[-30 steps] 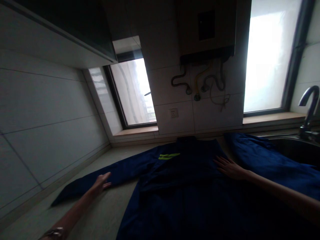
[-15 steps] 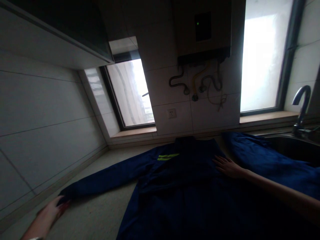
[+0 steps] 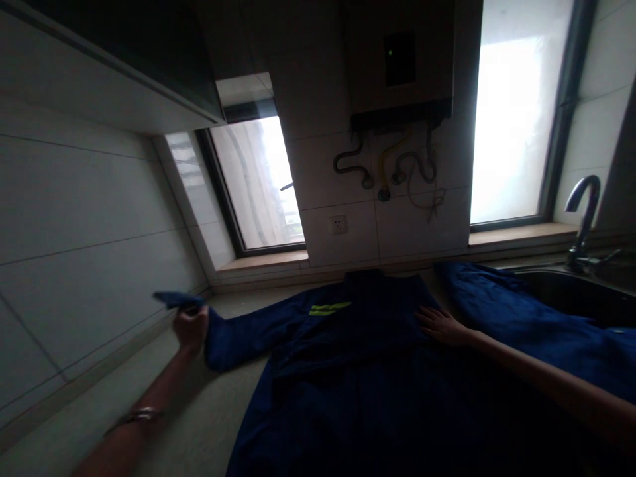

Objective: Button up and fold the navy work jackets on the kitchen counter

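Note:
A dark blue work jacket (image 3: 338, 371) with yellow-green stripes on its chest lies spread on the pale counter (image 3: 163, 391). My left hand (image 3: 191, 326) is closed round the jacket's left-side sleeve (image 3: 248, 334) near the cuff and holds that end raised off the counter. The cuff end sticks out past my fingers toward the wall. Flat on the upper right part of the jacket rests my right hand (image 3: 442, 324), its fingers stretched out. The lower part of the jacket is too dark to make out in detail.
More blue cloth (image 3: 521, 318) lies at the right, beside a dark sink (image 3: 561, 285) with a chrome faucet (image 3: 585, 218). A water heater (image 3: 397, 59) with hoses hangs on the tiled wall between two windows. An overhead cabinet (image 3: 124, 79) juts out at upper left.
My left hand has moved up and to the right, lifting the cuff end so the sleeve now bends. My right hand stays flat on the jacket. The view has shifted slightly.

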The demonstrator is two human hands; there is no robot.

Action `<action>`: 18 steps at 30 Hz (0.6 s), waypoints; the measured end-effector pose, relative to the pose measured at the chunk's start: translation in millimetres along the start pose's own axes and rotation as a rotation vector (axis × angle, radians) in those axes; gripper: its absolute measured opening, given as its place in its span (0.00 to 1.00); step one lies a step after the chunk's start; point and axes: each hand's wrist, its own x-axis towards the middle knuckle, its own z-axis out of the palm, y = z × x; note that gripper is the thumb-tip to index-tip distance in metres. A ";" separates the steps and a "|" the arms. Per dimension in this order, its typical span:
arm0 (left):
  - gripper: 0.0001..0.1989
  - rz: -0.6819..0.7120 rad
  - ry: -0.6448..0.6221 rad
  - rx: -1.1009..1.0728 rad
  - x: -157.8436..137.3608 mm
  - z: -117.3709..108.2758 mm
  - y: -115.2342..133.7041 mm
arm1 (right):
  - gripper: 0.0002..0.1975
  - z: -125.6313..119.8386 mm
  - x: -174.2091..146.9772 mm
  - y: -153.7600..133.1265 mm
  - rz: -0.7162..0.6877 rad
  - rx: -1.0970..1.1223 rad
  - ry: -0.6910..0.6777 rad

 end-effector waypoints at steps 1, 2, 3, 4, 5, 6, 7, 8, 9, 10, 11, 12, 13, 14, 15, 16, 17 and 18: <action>0.15 0.105 -0.028 -0.053 -7.9 9.7 22.8 | 0.30 -4.3 2.9 -3.6 0.035 0.071 0.010; 0.16 0.204 -0.090 -0.098 -20.2 19.4 46.2 | 0.31 -8.8 6.4 -8.8 0.061 0.168 0.049; 0.18 0.298 -0.160 -0.133 -37.0 29.0 69.2 | 0.32 -13.3 10.1 -15.7 0.089 0.305 0.107; 0.18 0.351 -0.231 -0.139 -57.9 38.6 90.8 | 0.32 -17.6 13.7 -24.3 0.122 0.462 0.176; 0.19 0.405 -0.281 -0.138 -82.5 48.0 110.2 | 0.31 -21.6 16.7 -34.7 0.154 0.608 0.239; 0.19 0.480 -0.334 -0.120 -109.9 57.2 126.8 | 0.31 -25.2 18.8 -46.5 0.189 0.754 0.268; 0.19 0.572 -0.402 -0.107 -139.0 65.9 140.2 | 0.31 -28.5 19.6 -59.2 0.231 0.906 0.247; 0.19 0.663 -0.490 -0.093 -168.4 73.8 150.4 | 0.32 -31.6 19.2 -72.4 0.283 1.061 0.180; 0.18 0.755 -0.577 -0.058 -196.7 80.6 157.8 | 0.32 -34.5 17.6 -85.4 0.345 1.210 0.083; 0.18 0.858 -0.672 -0.005 -222.7 86.1 162.7 | 0.33 -37.2 15.2 -97.7 0.420 1.347 -0.018; 0.17 0.968 -0.761 0.045 -245.3 90.3 165.6 | 0.33 -39.6 12.3 -108.7 0.503 1.472 -0.099; 0.15 1.053 -0.809 0.088 -263.8 93.2 167.2 | 0.33 -41.4 9.3 -118.0 0.581 1.555 -0.142; 0.14 1.117 -0.836 0.127 -277.8 95.1 167.9 | 0.32 -42.5 6.6 -125.6 0.634 1.583 -0.146; 0.13 1.161 -0.845 0.155 -287.4 95.9 168.0 | 0.30 -42.7 4.5 -131.4 0.665 1.581 -0.128; 0.12 1.183 -0.839 0.174 -293.3 95.9 168.0 | 0.28 -42.1 3.3 -135.8 0.682 1.560 -0.101; 0.11 1.191 -0.832 0.188 -296.0 95.1 167.8 | 0.25 -40.9 3.0 -139.1 0.700 1.524 -0.071; 0.10 1.193 -0.827 0.195 -296.6 93.5 167.7 | 0.23 -39.3 3.6 -142.0 0.720 1.479 -0.039; 0.10 1.192 -0.823 0.196 -296.0 91.3 167.6 | 0.21 -37.7 5.1 -144.6 0.738 1.431 -0.003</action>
